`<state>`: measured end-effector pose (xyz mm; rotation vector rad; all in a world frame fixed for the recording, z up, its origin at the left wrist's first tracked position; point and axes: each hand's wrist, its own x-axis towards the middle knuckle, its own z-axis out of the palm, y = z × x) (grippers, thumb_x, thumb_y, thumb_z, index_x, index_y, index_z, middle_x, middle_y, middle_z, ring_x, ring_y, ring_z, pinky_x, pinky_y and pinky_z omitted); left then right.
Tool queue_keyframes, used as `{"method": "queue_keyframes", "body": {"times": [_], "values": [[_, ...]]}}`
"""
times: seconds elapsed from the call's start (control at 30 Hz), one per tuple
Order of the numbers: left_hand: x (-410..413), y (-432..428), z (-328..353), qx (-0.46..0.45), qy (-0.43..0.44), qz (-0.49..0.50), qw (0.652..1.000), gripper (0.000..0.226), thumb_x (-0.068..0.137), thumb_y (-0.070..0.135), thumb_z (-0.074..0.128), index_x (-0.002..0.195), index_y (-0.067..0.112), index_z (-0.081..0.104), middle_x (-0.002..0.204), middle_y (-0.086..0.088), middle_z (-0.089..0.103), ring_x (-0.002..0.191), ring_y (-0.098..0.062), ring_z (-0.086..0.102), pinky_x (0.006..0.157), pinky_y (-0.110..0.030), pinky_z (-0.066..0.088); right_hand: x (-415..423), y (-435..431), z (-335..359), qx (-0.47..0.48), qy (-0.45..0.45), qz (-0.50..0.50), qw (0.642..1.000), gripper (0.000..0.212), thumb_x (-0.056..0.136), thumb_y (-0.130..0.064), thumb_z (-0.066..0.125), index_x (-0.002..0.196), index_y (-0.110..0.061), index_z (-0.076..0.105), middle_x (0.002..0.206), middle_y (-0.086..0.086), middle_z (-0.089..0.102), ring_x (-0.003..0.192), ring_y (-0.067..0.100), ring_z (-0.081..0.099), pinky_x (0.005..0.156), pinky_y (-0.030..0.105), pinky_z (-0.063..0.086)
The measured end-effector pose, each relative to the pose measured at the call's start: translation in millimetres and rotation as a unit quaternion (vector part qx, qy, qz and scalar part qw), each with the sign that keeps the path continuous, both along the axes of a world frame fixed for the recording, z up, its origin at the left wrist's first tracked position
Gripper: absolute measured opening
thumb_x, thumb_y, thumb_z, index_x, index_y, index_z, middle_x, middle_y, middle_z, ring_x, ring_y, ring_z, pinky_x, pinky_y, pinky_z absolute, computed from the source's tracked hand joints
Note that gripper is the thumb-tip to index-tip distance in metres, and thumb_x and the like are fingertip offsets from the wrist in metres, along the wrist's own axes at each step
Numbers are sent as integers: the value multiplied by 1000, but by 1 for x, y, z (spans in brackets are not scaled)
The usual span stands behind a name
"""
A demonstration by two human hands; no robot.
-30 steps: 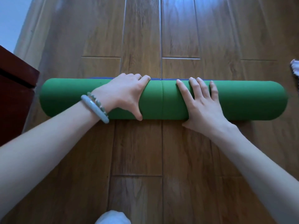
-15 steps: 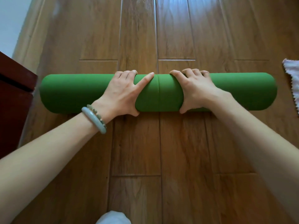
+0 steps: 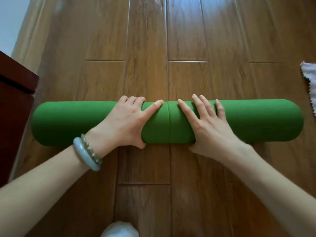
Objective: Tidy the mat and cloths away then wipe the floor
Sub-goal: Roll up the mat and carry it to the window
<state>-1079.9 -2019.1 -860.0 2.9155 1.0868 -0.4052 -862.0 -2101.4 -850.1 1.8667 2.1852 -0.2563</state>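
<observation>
soft, even daylight comes from the far end and lays pale bluish glare streaks on the wooden floor [image 3: 184,28] at the top. the green rolled mat [image 3: 253,120] darkens along its near underside and casts a faint shadow. the dark red cabinet [image 3: 15,108] sits in gloom. the wide lens bows the mat's ends and splays the planks. the white cloth [image 3: 310,82] at the right edge looks soft.

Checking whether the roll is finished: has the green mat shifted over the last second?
Yes. The green mat has moved nearer the camera, widening its gap to the plank joint beyond it.
</observation>
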Motion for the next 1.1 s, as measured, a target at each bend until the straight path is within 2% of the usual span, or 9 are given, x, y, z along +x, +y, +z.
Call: {"method": "queue_keyframes", "body": {"times": [0.1, 0.2, 0.3, 0.43, 0.57, 0.7, 0.87, 0.97, 1.1], "values": [[7, 30, 10, -108, 19, 18, 994, 126, 48, 70, 72, 146, 33, 3, 123, -8, 48, 110, -25, 49, 92, -37, 39, -8, -4, -18, 114, 14, -2, 993, 124, 45, -29, 87, 148, -17, 20, 144, 26, 33, 136, 43, 28, 109, 61, 15], [12, 52, 16, -202, 6, 54, 978, 125, 44, 72, 73, 144, 40, 5, 123, -3, 46, 112, -23, 46, 97, -38, 40, -2, 18, -17, 121, 10, -1, 993, 118, 44, -30, 86, 146, -17, 28, 137, 25, 42, 129, 42, 38, 105, 61, 23], [8, 47, 20, -139, -23, 54, 989, 121, 52, 66, 76, 148, 29, 12, 136, -7, 37, 126, -26, 33, 106, -40, 28, 2, 40, -5, 44, -3, 12, 999, 120, 51, -38, 82, 149, -23, 13, 144, 18, 31, 133, 36, 29, 108, 56, 18], [2, 16, 11, -10, -122, 88, 989, 113, 51, 48, 85, 145, 14, 31, 132, -18, 38, 121, -35, 36, 103, -47, 28, 9, 71, 7, -39, 21, 15, 999, 124, 50, -46, 83, 146, -30, 6, 141, 10, 32, 131, 31, 29, 107, 51, 22], [5, 12, -13, 76, -103, 79, 989, 133, 36, 54, 89, 146, 9, 29, 133, -25, 43, 125, -41, 40, 106, -51, 28, 12, 95, 16, -110, 39, -6, 993, 129, 45, -48, 87, 146, -34, 8, 136, 7, 36, 127, 29, 32, 104, 50, 25], [10, 29, -10, 77, -62, 73, 992, 127, 41, 56, 85, 145, 10, 28, 132, -24, 46, 122, -39, 45, 103, -47, 32, 6, 90, 14, -74, 35, -17, 997, 132, 50, -47, 86, 148, -34, -2, 149, 13, 19, 139, 32, 15, 113, 52, 10], [19, 60, 7, 10, -28, 63, 998, 119, 43, 64, 77, 140, 16, 30, 121, -11, 55, 109, -31, 54, 94, -42, 39, -6, 62, -11, 106, 19, 11, 994, 122, 58, -34, 83, 151, -25, 4, 149, 21, 23, 140, 38, 17, 112, 58, 4], [21, 67, 14, -109, -6, 85, 990, 108, 42, 69, 75, 130, 21, 35, 110, -5, 60, 98, -26, 58, 85, -40, 48, -1, 66, 2, 49, 17, 13, 999, 122, 60, -40, 80, 150, -27, -2, 149, 16, 22, 141, 33, 16, 112, 58, 1], [11, 64, 18, -332, 27, 195, 922, 97, 43, 60, 82, 124, 32, 36, 105, 6, 59, 92, -16, 60, 76, -39, 56, -5, 50, 3, -14, 30, 42, 999, 131, 58, -49, 81, 148, -31, -13, 156, 13, 3, 145, 30, -3, 112, 56, -5]]}}
